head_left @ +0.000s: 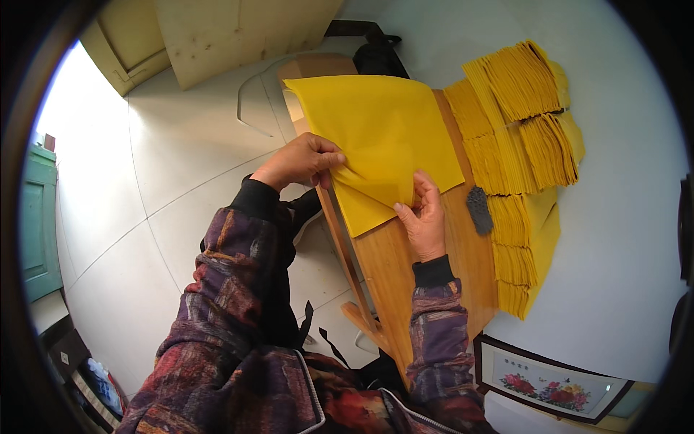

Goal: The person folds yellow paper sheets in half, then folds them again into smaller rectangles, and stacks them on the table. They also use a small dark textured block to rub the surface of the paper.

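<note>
Left hand [307, 160] and right hand [425, 218] pinch one thin yellow sheet [383, 170] over one brown wooden table [412, 278]. One dark-grey bumpy oblong piece [478, 210] lies beside several folded yellow bundles [515, 87].

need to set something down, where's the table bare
The table is bare either side of the right forearm, below the yellow sheets. Its right side is crowded with yellow stacks and a grey item; sheets cover the far part.
</note>
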A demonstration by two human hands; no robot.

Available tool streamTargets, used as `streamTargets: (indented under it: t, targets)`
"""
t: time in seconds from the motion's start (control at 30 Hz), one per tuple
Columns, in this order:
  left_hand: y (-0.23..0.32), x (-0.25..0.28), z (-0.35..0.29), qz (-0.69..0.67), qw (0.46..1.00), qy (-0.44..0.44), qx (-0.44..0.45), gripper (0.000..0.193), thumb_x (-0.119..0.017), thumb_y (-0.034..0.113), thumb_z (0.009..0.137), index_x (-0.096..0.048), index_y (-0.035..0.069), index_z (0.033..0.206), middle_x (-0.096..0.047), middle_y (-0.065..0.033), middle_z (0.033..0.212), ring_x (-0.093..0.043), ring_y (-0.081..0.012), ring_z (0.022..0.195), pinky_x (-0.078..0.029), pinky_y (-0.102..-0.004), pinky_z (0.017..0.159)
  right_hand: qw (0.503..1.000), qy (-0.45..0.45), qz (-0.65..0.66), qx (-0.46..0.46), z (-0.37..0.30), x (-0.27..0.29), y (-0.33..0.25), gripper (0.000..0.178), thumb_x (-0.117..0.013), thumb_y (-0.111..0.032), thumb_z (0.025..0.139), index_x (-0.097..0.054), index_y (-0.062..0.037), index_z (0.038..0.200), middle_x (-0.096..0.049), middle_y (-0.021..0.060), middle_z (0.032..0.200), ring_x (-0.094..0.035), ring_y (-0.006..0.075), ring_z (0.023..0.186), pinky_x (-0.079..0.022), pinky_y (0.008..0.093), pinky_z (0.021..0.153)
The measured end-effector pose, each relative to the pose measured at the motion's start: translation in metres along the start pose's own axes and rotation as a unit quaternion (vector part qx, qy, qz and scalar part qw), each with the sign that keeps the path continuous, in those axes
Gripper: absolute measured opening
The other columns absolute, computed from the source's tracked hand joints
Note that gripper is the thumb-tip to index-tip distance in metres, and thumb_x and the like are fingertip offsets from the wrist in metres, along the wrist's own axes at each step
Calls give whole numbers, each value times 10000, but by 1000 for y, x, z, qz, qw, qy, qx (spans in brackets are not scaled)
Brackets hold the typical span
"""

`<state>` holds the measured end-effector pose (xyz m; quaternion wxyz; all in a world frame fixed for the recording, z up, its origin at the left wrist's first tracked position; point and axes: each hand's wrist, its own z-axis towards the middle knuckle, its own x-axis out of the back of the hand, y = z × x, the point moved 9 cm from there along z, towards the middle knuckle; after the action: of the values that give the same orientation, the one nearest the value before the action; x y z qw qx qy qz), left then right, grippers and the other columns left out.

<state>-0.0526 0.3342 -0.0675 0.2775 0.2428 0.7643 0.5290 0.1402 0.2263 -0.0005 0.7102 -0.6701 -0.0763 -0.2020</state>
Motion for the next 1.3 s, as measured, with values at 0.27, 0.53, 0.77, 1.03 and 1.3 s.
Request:
streamTargets:
  t: [0.27,0.53,0.77,1.03,1.3]
  targets:
    - [0,1,0,17,1000,15,0,253,-575,220,948,-693,-4,956,-659,-47,669,-612,-97,520,-476,-208,503,974,11,-202,100,-17,-8,-34,427,-707,10,751,-549,-66,1141,-198,154,1507,-345,321,1319,-374,391,1025]
    - [2,-1,-1,-8,1000,1,-1,259,-580,235,949,-686,-1,963,-660,-44,680,-619,-99,532,-475,-207,507,969,-19,-227,93,-14,-18,-32,116,-681,29,761,-573,0,790,-372,167,1436,-381,316,1287,-424,347,940]
    - [3,-3,-2,-15,999,-38,-26,261,-609,220,923,-673,-4,1041,-678,-48,746,-636,-105,567,-492,-220,547,997,-20,-70,-27,-6,-10,-5,207,-681,14,787,-481,-2,737,-418,166,1392,-510,233,1124,-462,301,818]
    - [3,-3,-1,4,999,-28,-24,233,-622,202,920,-686,1,1021,-675,-41,731,-636,-99,587,-483,-219,561,993,-1,-120,10,-7,-6,-6,244,-707,-8,766,-527,-18,930,-391,177,1398,-475,267,1182,-433,341,911]
    - [3,-1,0,-22,1000,9,-13,248,-601,232,939,-682,-2,954,-663,-40,706,-624,-106,534,-473,-217,510,983,51,-148,97,-19,-6,-33,508,-724,-20,742,-476,-94,1179,-235,176,1483,-341,337,1332,-375,403,1026]
